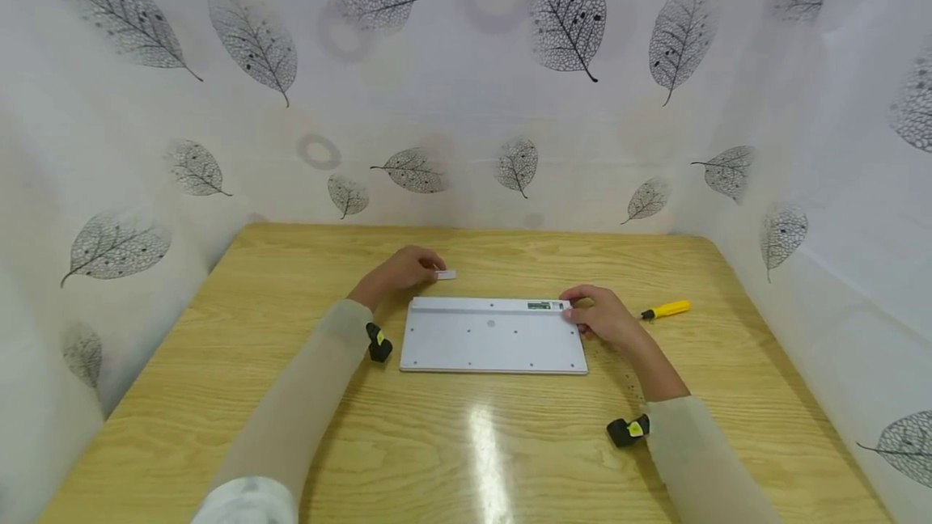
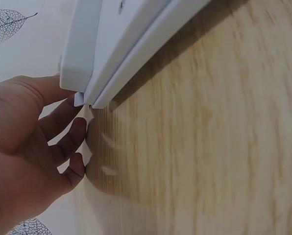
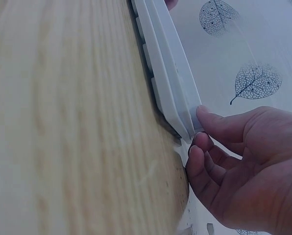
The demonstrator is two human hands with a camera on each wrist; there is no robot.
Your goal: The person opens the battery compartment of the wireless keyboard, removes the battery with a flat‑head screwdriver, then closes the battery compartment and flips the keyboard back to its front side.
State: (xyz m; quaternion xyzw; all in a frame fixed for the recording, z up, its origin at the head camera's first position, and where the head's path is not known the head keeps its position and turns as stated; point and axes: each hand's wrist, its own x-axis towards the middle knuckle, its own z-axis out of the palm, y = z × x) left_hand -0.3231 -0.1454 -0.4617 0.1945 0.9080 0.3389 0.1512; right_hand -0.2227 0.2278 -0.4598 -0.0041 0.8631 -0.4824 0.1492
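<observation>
A white keyboard point(image 1: 502, 350) lies face down on the table, its screw-dotted back upward. At its far right corner is a small recess point(image 1: 540, 306) showing something green. My right hand point(image 1: 603, 315) grips that corner; in the right wrist view the thumb point(image 3: 219, 125) is on the back and curled fingers are at the edge. Beyond the keyboard's far left corner, my left hand point(image 1: 408, 268) pinches a small flat white piece point(image 1: 447, 274) close over the table. The keyboard partly hides these fingertips in the left wrist view.
A screwdriver with a yellow handle point(image 1: 668, 310) lies just right of my right hand. The wooden table point(image 1: 466, 459) reaches back to a white curtain point(image 1: 451, 103) printed with leaves, which also hangs along both sides.
</observation>
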